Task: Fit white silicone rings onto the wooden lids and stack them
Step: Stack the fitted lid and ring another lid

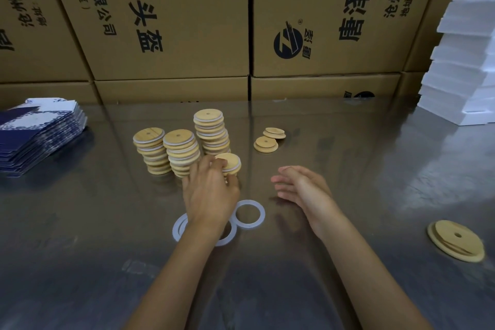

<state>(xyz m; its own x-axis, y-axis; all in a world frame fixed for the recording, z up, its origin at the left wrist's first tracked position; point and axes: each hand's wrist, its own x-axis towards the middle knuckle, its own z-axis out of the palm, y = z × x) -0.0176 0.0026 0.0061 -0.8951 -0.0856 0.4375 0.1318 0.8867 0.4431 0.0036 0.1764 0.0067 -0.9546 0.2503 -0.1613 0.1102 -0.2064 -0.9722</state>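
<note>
Head camera looks down on a shiny grey tabletop (348,142) backed by a wall of cardboard boxes (171,21); the left hand (210,190) curls its fingers round a wooden lid (229,162) fitted with a white ring, holding it on top of a short pile just in front of three taller stacks of ringed lids (182,150) near the middle of the tabletop; the right hand (300,187) hovers beside it, fingers straight and loose, holding nothing; two loose white rings (250,214) lie under and beside the left wrist; two bare lids (269,139) sit right of the stacks, and another bare lid (455,240) lies near the right edge; blue-and-white flat packs (37,136) are piled at the left edge, white foam blocks (466,61) at the far right corner.
</note>
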